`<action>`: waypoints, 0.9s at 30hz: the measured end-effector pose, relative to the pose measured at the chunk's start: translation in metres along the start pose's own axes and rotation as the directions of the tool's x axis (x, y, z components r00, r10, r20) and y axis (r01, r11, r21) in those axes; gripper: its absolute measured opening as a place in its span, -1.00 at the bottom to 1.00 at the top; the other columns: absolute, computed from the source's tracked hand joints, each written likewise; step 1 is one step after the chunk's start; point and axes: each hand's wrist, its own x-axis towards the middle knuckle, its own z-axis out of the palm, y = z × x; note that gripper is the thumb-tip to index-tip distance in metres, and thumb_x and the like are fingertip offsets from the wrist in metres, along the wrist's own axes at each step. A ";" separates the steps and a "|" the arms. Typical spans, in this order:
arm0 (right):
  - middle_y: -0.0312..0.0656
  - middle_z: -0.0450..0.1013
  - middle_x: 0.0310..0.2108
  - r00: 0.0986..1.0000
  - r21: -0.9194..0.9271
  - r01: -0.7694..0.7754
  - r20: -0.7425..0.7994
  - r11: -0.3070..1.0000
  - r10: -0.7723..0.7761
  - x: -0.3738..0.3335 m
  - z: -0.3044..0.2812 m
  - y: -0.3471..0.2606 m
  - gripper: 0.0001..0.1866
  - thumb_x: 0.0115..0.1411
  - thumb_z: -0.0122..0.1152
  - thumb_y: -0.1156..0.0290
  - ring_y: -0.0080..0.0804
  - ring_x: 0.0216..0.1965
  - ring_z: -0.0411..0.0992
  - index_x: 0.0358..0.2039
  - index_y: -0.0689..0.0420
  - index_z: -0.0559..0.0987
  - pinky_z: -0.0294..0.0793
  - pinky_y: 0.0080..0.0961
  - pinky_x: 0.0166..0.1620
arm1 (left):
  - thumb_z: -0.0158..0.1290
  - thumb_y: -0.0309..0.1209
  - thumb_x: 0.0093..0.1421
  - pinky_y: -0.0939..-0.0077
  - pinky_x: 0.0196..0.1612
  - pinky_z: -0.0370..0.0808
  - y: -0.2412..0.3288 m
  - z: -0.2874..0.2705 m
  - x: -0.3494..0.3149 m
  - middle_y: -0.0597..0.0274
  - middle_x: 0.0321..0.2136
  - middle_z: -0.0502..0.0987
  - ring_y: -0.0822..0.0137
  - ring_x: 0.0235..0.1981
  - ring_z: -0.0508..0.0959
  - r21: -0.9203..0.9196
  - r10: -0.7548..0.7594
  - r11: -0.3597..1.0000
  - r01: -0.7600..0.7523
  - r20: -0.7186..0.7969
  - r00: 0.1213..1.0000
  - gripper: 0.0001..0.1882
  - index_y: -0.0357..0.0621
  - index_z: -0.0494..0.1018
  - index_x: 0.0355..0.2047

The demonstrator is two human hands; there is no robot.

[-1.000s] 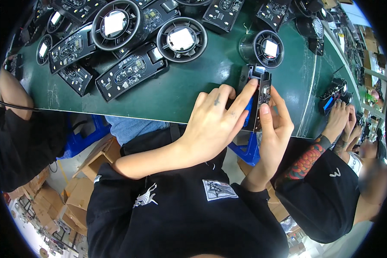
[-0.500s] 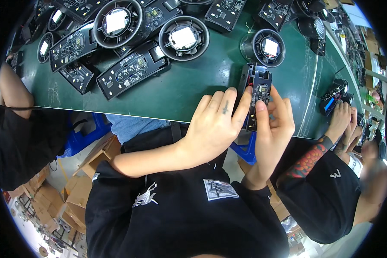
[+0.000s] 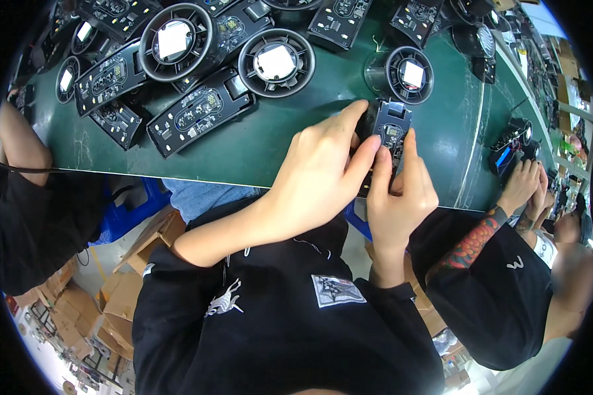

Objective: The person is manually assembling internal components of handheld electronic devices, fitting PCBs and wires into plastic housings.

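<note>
Both of my hands hold a black housing with a circuit board (image 3: 394,128) at the table's near edge. My left hand (image 3: 316,171) grips its left side, the index finger stretched along it to the far end and the thumb on the board. The thumb of my right hand (image 3: 405,201) presses on the near part of the board, and its fingers wrap the right side. The near end of the housing is mostly hidden by my hands. Just beyond it stands a round black fan unit (image 3: 425,79) with a white square centre; whether they are joined I cannot tell.
More housings with boards (image 3: 197,112) and round fan units (image 3: 304,62) lie heaped across the far left of the green table (image 3: 244,148). At right, a co-worker's hands (image 3: 526,184) are by another black unit (image 3: 507,145). Another person's arm (image 3: 23,141) rests at left.
My left index finger has moved to the housing's far end and the thumb onto the board. My right hand has shifted slightly left. Red wires seen beside the board are now out of sight.
</note>
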 end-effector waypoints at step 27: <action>-0.31 0.32 -0.44 0.680 0.634 -0.731 0.708 0.254 0.190 0.011 -0.017 0.011 -0.85 0.04 0.16 0.70 -0.81 -0.58 0.29 -0.37 0.38 0.40 0.10 -0.78 -0.62 | 0.16 -0.39 0.09 0.54 -0.56 0.36 -0.007 0.004 0.011 0.16 -0.63 0.47 0.41 -0.69 0.42 -0.207 -0.115 0.971 0.121 0.043 0.992 -0.66 -0.45 0.38 -0.26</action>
